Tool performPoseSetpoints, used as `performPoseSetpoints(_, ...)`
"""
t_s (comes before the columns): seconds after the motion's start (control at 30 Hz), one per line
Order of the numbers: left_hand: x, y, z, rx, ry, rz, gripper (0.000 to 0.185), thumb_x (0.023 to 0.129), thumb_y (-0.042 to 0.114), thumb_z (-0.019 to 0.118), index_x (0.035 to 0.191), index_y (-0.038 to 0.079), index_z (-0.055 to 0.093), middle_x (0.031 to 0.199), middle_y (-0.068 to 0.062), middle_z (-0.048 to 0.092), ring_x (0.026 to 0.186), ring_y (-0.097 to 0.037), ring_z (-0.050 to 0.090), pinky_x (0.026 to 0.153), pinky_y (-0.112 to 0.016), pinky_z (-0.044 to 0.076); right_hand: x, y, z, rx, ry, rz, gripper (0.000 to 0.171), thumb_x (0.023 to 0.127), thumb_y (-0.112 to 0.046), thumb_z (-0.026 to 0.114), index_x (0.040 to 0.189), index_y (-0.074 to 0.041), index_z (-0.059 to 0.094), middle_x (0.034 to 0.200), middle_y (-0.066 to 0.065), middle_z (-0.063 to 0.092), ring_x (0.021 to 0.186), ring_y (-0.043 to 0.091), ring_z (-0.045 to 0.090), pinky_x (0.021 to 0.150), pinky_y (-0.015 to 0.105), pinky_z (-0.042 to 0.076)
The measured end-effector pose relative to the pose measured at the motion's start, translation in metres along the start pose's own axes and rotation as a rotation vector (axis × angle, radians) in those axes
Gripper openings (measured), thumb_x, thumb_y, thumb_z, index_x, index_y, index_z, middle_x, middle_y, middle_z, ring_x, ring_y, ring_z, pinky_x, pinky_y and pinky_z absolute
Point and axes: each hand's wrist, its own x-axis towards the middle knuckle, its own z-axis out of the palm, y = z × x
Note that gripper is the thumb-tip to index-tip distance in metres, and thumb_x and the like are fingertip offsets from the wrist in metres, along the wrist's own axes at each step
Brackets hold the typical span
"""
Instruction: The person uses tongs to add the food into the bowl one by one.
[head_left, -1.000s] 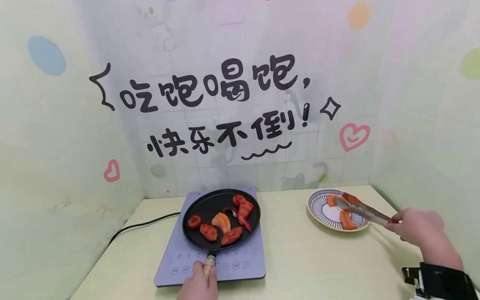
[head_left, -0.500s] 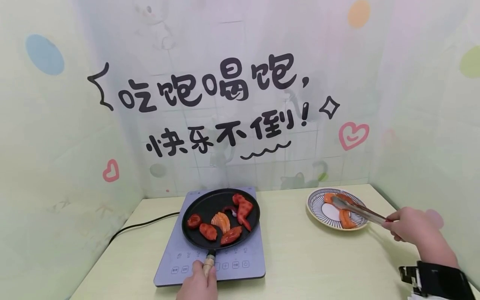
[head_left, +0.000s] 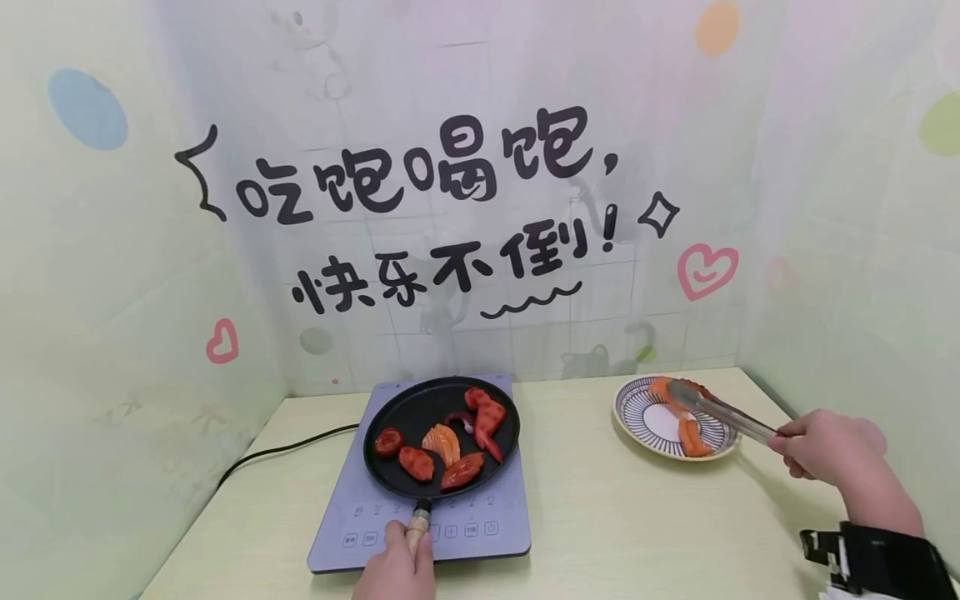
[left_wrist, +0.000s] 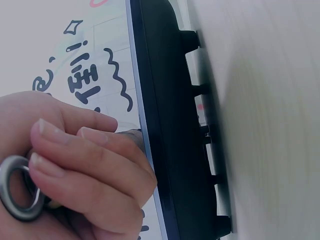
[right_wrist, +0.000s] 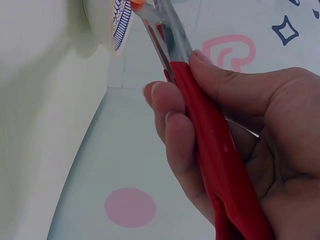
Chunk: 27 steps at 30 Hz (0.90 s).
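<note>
Black and flat, the frying pan (head_left: pixel 441 437) sits on the induction cooker (head_left: pixel 423 508) at the desk's (head_left: pixel 615 525) left, red meat pieces and a salmon slice (head_left: pixel 442 443) inside. The left hand (head_left: pixel 397 571) wraps its handle (head_left: pixel 417 527), steadying it. Farther right, the right hand (head_left: pixel 821 450) squeezes red-handled tongs (head_left: pixel 716 408), tips over salmon (head_left: pixel 686 435) on the striped plate (head_left: pixel 637 408); whether they pinch it, I cannot tell.

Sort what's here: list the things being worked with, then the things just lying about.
In use:
- tongs, held by the right hand
- salmon pieces on the striped plate
- frying pan, handle held by the left hand
- induction cooker

Lying about:
- power cord
- wall decals
</note>
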Motion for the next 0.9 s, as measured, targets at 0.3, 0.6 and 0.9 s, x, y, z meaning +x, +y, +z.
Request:
performPoseSetpoints(0.3, -0.001, 0.001, -0.002, -0.008, -0.003, -0.004, 0.038, 0.098, 0.034, 0.054, 0.111, -0.001, 0.047, 0.062, -0.007, 0.048, 0.052, -0.021, 0.047, 0.05, -0.034, 0.032, -0.006, -0.016, -0.011, 0.037, 0.055, -0.028, 0.034, 0.094, -0.042, 0.061, 0.102, -0.01, 0.071, 0.065, -0.01, 0.066, 0.065, 0.01, 0.058, 0.059, 0.032, 0.03)
performPoseSetpoints(0.6, 0.0, 0.0, -0.003, -0.013, -0.004, 0.008, 0.038, 0.098, 0.034, 0.053, 0.11, -0.002, 0.047, 0.061, -0.007, 0.048, 0.051, -0.021, 0.046, 0.05, -0.034, 0.032, -0.017, -0.056, -0.025, 0.23, 0.026, -0.032, 0.057, 0.093, -0.046, 0.062, 0.125, 0.002, 0.063, 0.079, -0.005, 0.072, 0.073, 0.01, 0.068, 0.067, 0.034, 0.038)
performPoseSetpoints(0.9, 0.001, -0.001, -0.001, -0.016, -0.016, 0.005, 0.038, 0.099, 0.034, 0.053, 0.11, -0.002, 0.046, 0.062, -0.007, 0.048, 0.051, -0.021, 0.046, 0.05, -0.034, 0.032, -0.02, -0.085, -0.016, 0.343, 0.116, -0.14, 0.043, 0.093, -0.023, 0.067, 0.119, 0.011, 0.063, 0.076, 0.004, 0.07, 0.062, 0.01, 0.063, 0.06, 0.024, 0.054)
